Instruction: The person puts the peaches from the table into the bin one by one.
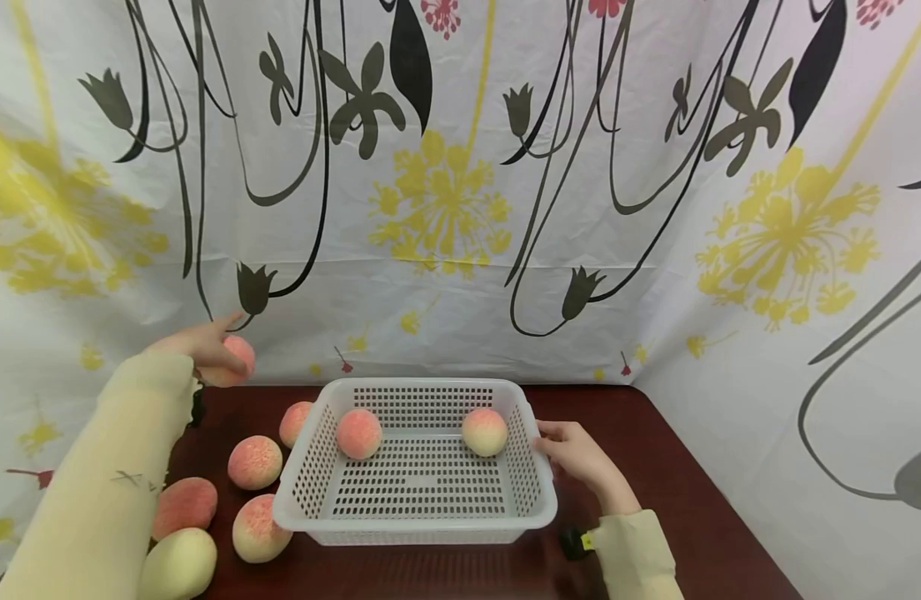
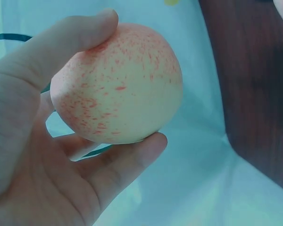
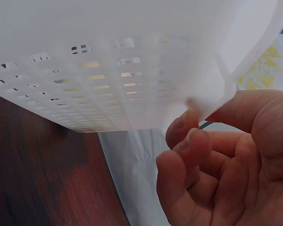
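Observation:
Up at the left, above the table's back edge, my left hand (image 1: pixel 201 343) grips a pink-and-cream peach (image 2: pixel 120 84). In the left wrist view the thumb lies over its top and fingers support it below. My right hand (image 1: pixel 583 457) holds the right rim of a white plastic basket (image 1: pixel 418 527). From the right wrist view, thumb and curled fingers pinch the basket's edge, with perforated wall beside them. Inside the basket sit two peaches, one on the left (image 1: pixel 358 434) and another on the right (image 1: pixel 484 432).
Left of the basket, several more fruits lie on the dark red table (image 1: pixel 603 417), among them a peach (image 1: pixel 255 462), a redder fruit (image 1: pixel 185 507) and a pale yellow one (image 1: pixel 178 564). A flowered white curtain (image 1: pixel 445 325) hangs behind and at the sides.

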`<state>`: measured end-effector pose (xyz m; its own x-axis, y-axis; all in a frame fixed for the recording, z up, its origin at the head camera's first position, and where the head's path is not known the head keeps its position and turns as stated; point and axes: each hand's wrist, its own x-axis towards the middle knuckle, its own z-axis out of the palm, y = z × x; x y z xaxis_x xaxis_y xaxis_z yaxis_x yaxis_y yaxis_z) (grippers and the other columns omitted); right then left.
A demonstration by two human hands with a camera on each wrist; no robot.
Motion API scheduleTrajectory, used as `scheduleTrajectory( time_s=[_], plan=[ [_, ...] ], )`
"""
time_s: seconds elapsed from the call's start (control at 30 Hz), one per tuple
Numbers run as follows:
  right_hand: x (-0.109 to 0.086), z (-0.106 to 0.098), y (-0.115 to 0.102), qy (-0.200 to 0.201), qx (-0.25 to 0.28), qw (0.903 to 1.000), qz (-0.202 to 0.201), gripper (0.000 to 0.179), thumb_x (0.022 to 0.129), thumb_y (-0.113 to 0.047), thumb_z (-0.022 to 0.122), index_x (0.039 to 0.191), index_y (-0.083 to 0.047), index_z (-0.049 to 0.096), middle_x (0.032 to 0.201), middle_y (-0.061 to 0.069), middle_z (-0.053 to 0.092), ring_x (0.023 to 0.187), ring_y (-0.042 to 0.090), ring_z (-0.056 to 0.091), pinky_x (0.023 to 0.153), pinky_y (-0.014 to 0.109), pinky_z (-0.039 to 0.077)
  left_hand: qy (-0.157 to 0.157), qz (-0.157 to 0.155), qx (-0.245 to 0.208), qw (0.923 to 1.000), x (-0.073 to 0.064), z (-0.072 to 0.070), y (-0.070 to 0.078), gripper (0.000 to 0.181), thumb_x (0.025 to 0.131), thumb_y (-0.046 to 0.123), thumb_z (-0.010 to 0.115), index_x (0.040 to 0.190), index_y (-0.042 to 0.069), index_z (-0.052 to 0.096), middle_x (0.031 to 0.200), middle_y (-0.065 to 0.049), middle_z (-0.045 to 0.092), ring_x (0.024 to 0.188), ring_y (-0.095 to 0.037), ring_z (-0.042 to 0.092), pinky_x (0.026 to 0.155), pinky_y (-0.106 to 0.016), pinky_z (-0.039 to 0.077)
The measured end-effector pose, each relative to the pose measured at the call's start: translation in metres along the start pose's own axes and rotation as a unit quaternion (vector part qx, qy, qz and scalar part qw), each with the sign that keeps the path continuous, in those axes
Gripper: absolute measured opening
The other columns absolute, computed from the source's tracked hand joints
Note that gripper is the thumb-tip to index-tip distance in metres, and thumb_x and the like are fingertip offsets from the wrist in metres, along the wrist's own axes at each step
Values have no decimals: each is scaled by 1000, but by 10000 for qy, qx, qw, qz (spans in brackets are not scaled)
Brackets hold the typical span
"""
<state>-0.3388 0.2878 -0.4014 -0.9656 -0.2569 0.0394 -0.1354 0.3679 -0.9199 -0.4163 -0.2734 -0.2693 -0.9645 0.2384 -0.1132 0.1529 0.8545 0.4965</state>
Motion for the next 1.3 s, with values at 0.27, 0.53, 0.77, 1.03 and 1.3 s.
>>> scheduleTrajectory(
  time_s=[0.27,0.53,0.77,1.03,1.3],
  plan=[
    [0,0,1,-3,59,10000,34,46,98,-9,53,139,9,44,89,16,70,56,17,61,49,32,48,-25,-10,65,10000,-12,-17,11,110,79,28,76,151,-5,-1,133,-44,32,100,-41,52,61,-39,49],
    [-1,0,1,37,86,9999,130,46,98,-8,54,138,10,45,89,16,70,58,18,63,50,31,49,66,85,272,9996,-19,-26,18,79,79,28,75,134,-12,33,116,-35,47,93,-37,55,62,-42,51],
    [0,0,0,39,56,9999,153,46,98,-9,53,139,9,44,87,14,70,55,16,61,50,31,49,-35,-19,411,9991,-26,-33,24,71,79,31,75,125,-12,42,107,-27,54,89,-32,56,67,-47,51],
    [-1,0,0,40,28,9999,110,46,98,-9,53,139,9,44,84,14,69,50,14,55,49,31,47,-118,-75,325,9994,-29,-33,29,72,80,31,74,127,-12,41,111,-27,53,93,-32,55,69,-46,51],
    [0,0,-1,72,-36,9999,81,48,98,-11,54,140,10,43,85,16,69,50,14,54,49,33,48,-196,95,348,9992,-23,-19,41,81,81,33,75,137,-11,36,121,-30,50,99,-35,54,66,-43,51]
  ],
)
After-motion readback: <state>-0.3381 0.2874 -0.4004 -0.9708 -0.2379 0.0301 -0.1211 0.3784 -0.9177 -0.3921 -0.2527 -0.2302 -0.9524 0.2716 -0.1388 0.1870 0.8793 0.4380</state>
